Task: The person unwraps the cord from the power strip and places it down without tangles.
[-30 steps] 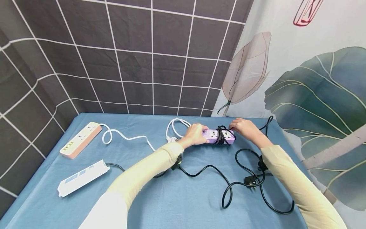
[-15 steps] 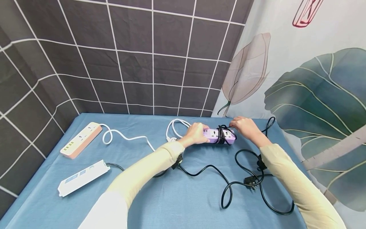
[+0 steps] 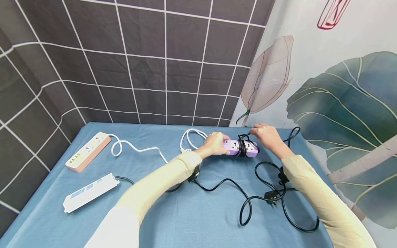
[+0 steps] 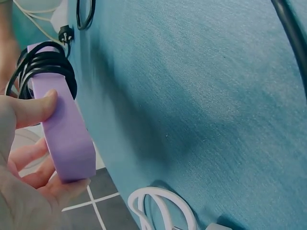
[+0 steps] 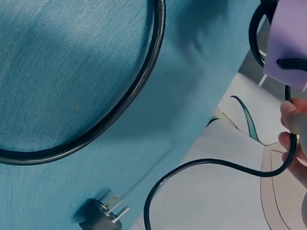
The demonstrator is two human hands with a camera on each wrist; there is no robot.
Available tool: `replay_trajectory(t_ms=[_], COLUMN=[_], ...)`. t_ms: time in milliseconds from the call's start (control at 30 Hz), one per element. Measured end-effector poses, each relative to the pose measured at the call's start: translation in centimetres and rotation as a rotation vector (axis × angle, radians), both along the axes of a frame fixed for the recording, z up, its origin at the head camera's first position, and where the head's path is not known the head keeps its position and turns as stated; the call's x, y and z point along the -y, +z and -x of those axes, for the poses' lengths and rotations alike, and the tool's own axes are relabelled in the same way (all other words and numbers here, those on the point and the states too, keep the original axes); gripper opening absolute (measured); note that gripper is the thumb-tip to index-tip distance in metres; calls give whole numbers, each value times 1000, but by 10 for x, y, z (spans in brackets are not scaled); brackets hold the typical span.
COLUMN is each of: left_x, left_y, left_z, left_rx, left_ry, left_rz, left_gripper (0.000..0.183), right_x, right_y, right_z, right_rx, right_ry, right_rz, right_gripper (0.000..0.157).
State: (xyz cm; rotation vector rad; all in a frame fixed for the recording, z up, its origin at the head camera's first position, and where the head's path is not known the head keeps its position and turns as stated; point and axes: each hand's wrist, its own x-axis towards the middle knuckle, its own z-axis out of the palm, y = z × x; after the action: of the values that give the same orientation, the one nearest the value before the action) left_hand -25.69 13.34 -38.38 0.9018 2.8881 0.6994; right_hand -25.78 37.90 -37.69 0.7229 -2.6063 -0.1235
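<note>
A purple power strip [image 3: 230,146] is held in my left hand [image 3: 214,143] at its left end. The left wrist view shows the thumb on one side of the strip [image 4: 72,134] and fingers around the other, with its shadow on the blue cloth. Black cord [image 3: 242,148] is wound in several turns around the strip's right part. Just beyond that end, my right hand [image 3: 265,134] pinches the cord. In the right wrist view, the cord [image 5: 206,161] runs from the strip through thumb and fingers and hangs in a curve. A black three-pin plug [image 5: 102,216] shows below.
On the blue-covered table [image 3: 173,220], a white-and-orange power strip [image 3: 88,151] and a white one [image 3: 90,193] lie at left. A white cord [image 3: 187,137] loops behind my left hand. Black cable [image 3: 245,193] and a plug [image 3: 272,196] lie near my right forearm.
The purple strip and my left hand have shifted slightly right. My right hand has risen a little, drawing the pinched cord up from the wound turns, which now look narrower.
</note>
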Motion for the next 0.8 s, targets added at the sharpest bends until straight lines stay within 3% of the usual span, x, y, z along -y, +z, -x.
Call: replay_trajectory(t_ms=[400,800], left_x=[1,6], left_y=[2,0], left_z=[4,8], left_rx=[6,11], left_ry=[19,71], left_rz=[-2,-39], left_gripper=[50,52], right_x=[-2,-15], right_y=[11,16], right_z=[-3,-15], right_rx=[-153,-197], right_ry=[49,47], right_rz=[91,146], right_gripper=[15,18])
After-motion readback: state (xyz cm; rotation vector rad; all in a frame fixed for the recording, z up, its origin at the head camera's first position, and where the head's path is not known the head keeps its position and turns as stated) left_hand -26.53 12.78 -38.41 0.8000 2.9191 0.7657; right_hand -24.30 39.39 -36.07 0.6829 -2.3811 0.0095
